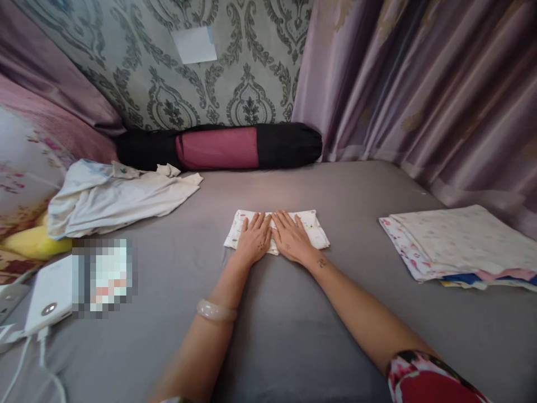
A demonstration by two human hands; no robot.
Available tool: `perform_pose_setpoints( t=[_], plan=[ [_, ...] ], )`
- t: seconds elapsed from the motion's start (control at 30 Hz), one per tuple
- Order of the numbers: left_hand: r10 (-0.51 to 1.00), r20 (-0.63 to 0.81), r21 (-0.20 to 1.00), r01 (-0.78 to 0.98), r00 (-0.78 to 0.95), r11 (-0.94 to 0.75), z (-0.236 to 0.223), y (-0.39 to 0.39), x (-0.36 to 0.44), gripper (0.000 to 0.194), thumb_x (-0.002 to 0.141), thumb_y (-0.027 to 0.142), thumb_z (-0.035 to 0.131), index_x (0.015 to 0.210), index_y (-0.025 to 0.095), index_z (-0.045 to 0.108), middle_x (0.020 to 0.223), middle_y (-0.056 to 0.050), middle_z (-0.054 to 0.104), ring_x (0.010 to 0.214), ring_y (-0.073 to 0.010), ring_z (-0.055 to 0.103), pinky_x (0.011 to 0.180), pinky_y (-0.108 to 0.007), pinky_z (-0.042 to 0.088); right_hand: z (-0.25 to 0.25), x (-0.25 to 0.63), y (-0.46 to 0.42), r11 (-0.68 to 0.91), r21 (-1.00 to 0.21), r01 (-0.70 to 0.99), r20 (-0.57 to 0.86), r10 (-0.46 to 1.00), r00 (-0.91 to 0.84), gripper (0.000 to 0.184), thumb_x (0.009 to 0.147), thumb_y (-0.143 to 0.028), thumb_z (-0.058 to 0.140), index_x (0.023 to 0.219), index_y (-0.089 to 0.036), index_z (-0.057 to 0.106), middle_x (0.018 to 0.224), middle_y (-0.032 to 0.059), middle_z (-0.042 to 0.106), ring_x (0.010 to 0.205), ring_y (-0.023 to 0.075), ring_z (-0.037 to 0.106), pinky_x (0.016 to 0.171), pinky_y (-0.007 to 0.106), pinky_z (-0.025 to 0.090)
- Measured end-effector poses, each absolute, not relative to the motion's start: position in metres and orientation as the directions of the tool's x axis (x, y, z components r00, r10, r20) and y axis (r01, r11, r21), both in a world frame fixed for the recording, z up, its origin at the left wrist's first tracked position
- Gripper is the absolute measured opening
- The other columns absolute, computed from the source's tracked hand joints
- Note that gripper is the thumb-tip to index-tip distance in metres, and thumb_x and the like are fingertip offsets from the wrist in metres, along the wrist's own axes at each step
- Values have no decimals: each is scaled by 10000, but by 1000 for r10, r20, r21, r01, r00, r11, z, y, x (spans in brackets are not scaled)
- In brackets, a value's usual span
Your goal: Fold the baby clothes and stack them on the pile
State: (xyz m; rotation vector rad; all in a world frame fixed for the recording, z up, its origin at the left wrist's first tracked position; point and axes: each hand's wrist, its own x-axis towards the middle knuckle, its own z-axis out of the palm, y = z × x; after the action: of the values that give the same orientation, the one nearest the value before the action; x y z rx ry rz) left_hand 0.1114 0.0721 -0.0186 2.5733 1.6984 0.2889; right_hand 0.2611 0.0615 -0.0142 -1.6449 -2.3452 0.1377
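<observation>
A folded white cloth with small printed spots [315, 232] lies flat on the grey bed sheet [293, 313], straight ahead of me. My left hand [254, 238] rests palm down on its left half, fingers stretched out. Beside it, my right hand [290, 235] presses flat on the middle and right part, fingers also extended. The two hands nearly touch at the index fingers and thumbs. Nothing is gripped in either one, and the cloth's middle is mostly covered by them.
Folded patterned fabrics [465, 238] are stacked at the right. A crumpled white garment [121, 193] lies at the left near a yellow item [29, 242]. A white power bank [54, 294] with cables sits front left. Along the wall runs a black and pink rolled bag [218, 147].
</observation>
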Motion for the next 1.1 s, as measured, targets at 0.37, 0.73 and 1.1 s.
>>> perform_pose_setpoints(
  t=[0.37,0.73,1.1],
  plan=[
    [948,217,125,957,233,-263,-17,73,107,537,995,417,240,1437,185,438,1503,-125,420,1432,-294,300,1174,-546,180,-11,268,61,239,-239,941,193,962,-196,555,996,-347,252,1473,-89,372,1548,147,322,1441,267,245,1169,514,136],
    [962,144,143,957,233,-253,-18,74,106,556,996,433,234,1447,165,419,1514,-142,397,1427,-309,306,1161,-549,210,-15,269,61,255,-204,945,188,958,-218,542,1002,-355,245,1454,-102,406,1524,152,369,1424,275,280,1156,509,164],
    [978,187,145,982,89,-117,-21,78,100,559,986,435,250,1422,145,446,1507,-173,396,1423,-327,309,1152,-584,206,-23,277,67,124,-189,974,174,980,-91,566,999,-384,246,1450,-82,404,1516,178,372,1430,297,268,1157,532,130]
  ],
)
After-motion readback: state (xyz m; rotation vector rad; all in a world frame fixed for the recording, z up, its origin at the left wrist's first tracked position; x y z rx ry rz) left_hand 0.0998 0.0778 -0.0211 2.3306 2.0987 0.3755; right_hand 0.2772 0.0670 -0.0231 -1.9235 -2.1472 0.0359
